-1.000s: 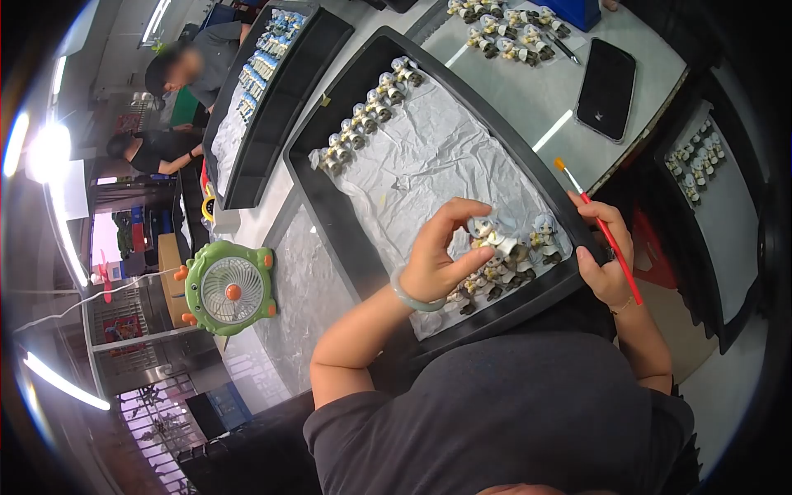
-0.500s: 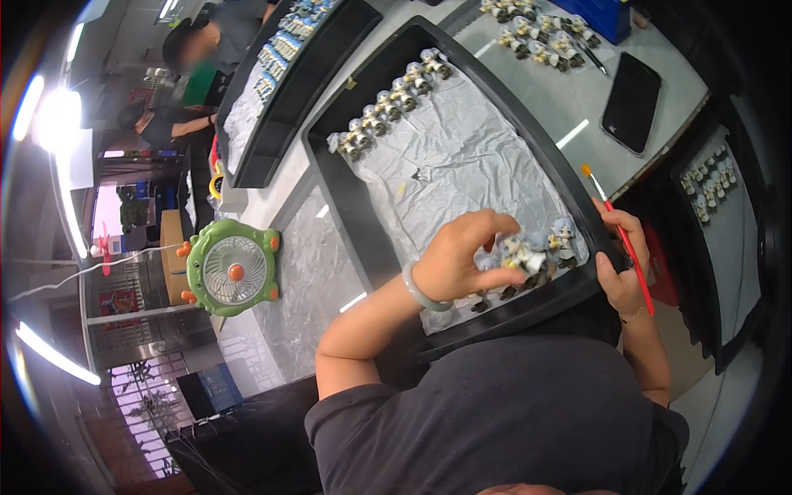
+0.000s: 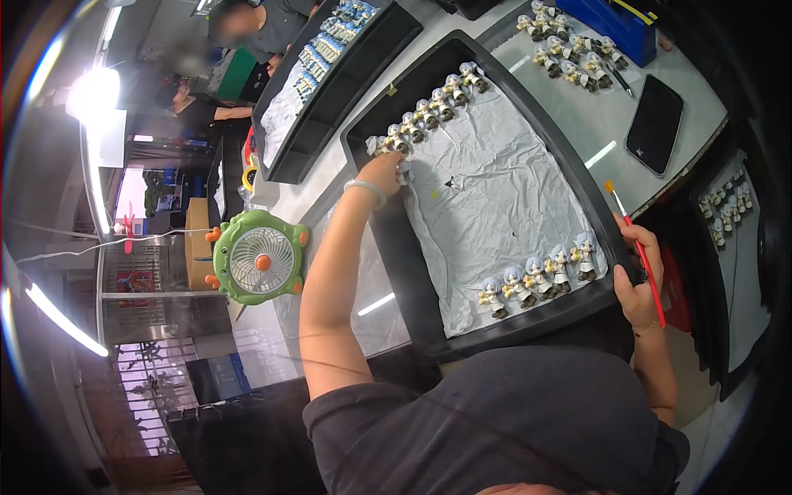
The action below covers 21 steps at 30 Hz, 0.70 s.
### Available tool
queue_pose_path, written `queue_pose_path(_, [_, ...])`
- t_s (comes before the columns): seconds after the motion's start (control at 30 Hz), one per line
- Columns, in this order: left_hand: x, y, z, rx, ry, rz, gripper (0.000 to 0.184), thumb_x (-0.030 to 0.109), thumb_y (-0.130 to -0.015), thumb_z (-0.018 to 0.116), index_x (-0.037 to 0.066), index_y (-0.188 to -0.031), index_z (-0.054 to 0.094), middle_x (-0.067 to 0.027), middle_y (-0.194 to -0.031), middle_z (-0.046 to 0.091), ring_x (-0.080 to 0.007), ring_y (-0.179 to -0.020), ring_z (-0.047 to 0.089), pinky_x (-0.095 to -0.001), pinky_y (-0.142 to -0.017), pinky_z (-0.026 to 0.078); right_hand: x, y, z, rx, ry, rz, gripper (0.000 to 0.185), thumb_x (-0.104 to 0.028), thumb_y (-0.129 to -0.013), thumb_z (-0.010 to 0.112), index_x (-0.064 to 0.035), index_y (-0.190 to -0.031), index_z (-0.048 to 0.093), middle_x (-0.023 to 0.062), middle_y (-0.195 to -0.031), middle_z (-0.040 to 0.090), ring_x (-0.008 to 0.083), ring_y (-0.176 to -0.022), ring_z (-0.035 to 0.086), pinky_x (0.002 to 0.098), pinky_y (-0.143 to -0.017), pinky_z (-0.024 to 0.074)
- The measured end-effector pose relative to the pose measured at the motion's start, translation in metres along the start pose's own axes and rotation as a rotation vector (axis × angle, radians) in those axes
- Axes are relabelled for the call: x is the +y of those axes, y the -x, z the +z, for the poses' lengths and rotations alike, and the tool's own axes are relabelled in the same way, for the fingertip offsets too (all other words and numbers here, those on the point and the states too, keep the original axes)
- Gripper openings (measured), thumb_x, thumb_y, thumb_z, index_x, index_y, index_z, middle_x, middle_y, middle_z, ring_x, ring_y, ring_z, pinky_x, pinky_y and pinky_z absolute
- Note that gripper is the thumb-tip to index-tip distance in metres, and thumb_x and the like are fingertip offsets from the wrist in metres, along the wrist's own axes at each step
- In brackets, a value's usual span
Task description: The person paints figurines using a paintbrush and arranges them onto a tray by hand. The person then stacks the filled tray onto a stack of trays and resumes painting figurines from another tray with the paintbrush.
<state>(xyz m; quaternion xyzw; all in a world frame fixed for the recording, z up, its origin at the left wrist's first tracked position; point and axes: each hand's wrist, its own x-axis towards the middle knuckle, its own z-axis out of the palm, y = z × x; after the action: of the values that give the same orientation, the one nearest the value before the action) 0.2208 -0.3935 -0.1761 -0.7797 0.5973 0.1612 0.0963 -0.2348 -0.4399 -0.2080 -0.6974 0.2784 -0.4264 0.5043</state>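
Observation:
Inside a black tray (image 3: 540, 124) lined with crumpled white paper (image 3: 495, 177), my left hand (image 3: 384, 175) reaches the far left corner. Its fingers are closed beside the end of a row of small figurines (image 3: 439, 105); a small pale thing shows at the fingertips, too hidden to name. A second row of pale-haired figurines (image 3: 539, 276) stands along the tray's near edge. My right hand (image 3: 639, 276) grips a red paintbrush (image 3: 646, 260) with an orange-yellow tip, its thumb against the tray's right rim.
More figurines (image 3: 569, 54) stand by a blue bin (image 3: 610, 29) and a phone (image 3: 654, 124). Another black tray (image 3: 338, 91) holds blue-and-white pieces. A green fan (image 3: 260, 256) is left; a tray of figurines (image 3: 726, 206) right. People (image 3: 280, 29) work behind.
My left hand has moved from the near row of figurines to the tray's far left corner, uncovering the near row. My right hand keeps the paintbrush at the rim. The view has shifted slightly.

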Motion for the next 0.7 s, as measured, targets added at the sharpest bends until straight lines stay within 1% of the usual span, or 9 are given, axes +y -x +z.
queue_pose_path(0.13, [0.028, 0.012, -0.003, 0.032, -0.101, -0.052, 0.062, 0.019, -0.061, 0.069, 0.004, -0.117, 0.048, -0.0189, -0.112, 0.053, -0.0346, -0.102, 0.052, -0.0371, -0.086, 0.043, -0.004, 0.001, -0.001, -0.008, -0.037, 0.065, 0.046, -0.002, -0.066, 0.050, 0.0008, -0.111, 0.044, 0.0237, -0.120, 0.050, 0.0228, -0.100, 0.053, 0.0298, -0.089, 0.0383])
queue_pose_path(0.23, [0.031, 0.006, -0.003, -0.020, -0.236, -0.143, 0.067, 0.030, -0.057, 0.077, 0.004, -0.112, 0.050, -0.0153, -0.111, 0.054, -0.0325, -0.105, 0.052, -0.0379, -0.089, 0.042, -0.001, 0.000, 0.001, 0.006, -0.055, 0.036, 0.045, -0.002, -0.066, 0.051, 0.0011, -0.110, 0.044, 0.0240, -0.120, 0.050, 0.0230, -0.101, 0.053, 0.0305, -0.090, 0.0377])
queue_pose_path(0.33, [0.034, 0.006, -0.013, -0.040, -0.289, -0.219, 0.071, 0.035, -0.059, 0.072, 0.007, -0.119, 0.048, -0.0155, -0.114, 0.053, -0.0328, -0.103, 0.052, -0.0393, -0.089, 0.040, 0.000, 0.000, 0.001, 0.017, -0.055, 0.015, 0.044, -0.003, -0.067, 0.051, 0.0012, -0.110, 0.044, 0.0241, -0.120, 0.050, 0.0227, -0.100, 0.053, 0.0303, -0.089, 0.0382])
queue_pose_path(0.43, [0.028, 0.001, -0.008, -0.072, -0.401, -0.209, 0.070, 0.041, -0.059, 0.071, 0.008, -0.117, 0.049, -0.0132, -0.114, 0.053, -0.0310, -0.105, 0.052, -0.0394, -0.090, 0.039, 0.001, 0.000, 0.001, 0.014, -0.061, 0.015, 0.044, -0.004, -0.067, 0.051, 0.0012, -0.110, 0.044, 0.0243, -0.120, 0.050, 0.0223, -0.098, 0.054, 0.0297, -0.088, 0.0386])
queue_pose_path(0.57, [0.055, 0.019, -0.003, 0.144, -0.636, -0.145, 0.064, 0.040, -0.060, 0.072, 0.007, -0.111, 0.054, -0.0115, -0.107, 0.054, -0.0268, -0.104, 0.049, -0.0398, -0.089, 0.036, -0.001, 0.000, 0.000, -0.005, -0.054, 0.025, 0.043, -0.004, -0.068, 0.052, 0.0013, -0.110, 0.044, 0.0245, -0.119, 0.051, 0.0215, -0.097, 0.054, 0.0291, -0.087, 0.0389])
queue_pose_path(0.6, [0.071, 0.026, -0.003, 0.196, -0.583, -0.060, 0.055, 0.036, -0.064, 0.071, 0.007, -0.108, 0.055, -0.0111, -0.105, 0.054, -0.0259, -0.103, 0.048, -0.0403, -0.087, 0.035, -0.002, -0.001, -0.001, -0.007, -0.058, 0.030, 0.043, -0.004, -0.068, 0.052, 0.0013, -0.110, 0.044, 0.0245, -0.119, 0.051, 0.0212, -0.096, 0.054, 0.0289, -0.087, 0.0390])
queue_pose_path(0.63, [0.092, 0.037, -0.001, 0.173, -0.469, 0.023, 0.046, 0.032, -0.067, 0.069, 0.007, -0.104, 0.057, -0.0122, -0.102, 0.056, -0.0268, -0.097, 0.052, -0.0405, -0.082, 0.039, -0.001, -0.001, -0.001, 0.000, -0.049, 0.019, 0.043, -0.005, -0.068, 0.052, 0.0013, -0.110, 0.044, 0.0244, -0.119, 0.051, 0.0208, -0.095, 0.054, 0.0286, -0.086, 0.0394])
queue_pose_path(0.67, [0.098, 0.045, 0.008, 0.077, -0.195, 0.236, 0.039, 0.032, -0.069, 0.067, 0.008, -0.098, 0.058, -0.0127, -0.095, 0.058, -0.0280, -0.090, 0.055, -0.0402, -0.079, 0.042, -0.001, -0.001, -0.001, 0.003, -0.041, 0.009, 0.043, -0.005, -0.068, 0.052, 0.0014, -0.110, 0.044, 0.0242, -0.119, 0.051, 0.0205, -0.094, 0.054, 0.0283, -0.085, 0.0398])
queue_pose_path(0.7, [0.123, 0.062, 0.010, -0.036, 0.054, 0.327, 0.035, 0.033, -0.071, 0.065, 0.008, -0.096, 0.059, -0.0134, -0.092, 0.060, -0.0296, -0.087, 0.057, -0.0394, -0.078, 0.044, 0.000, -0.001, 0.000, 0.004, -0.035, -0.002, 0.043, -0.005, -0.068, 0.052, 0.0014, -0.110, 0.044, 0.0241, -0.119, 0.051, 0.0201, -0.093, 0.054, 0.0280, -0.084, 0.0402])
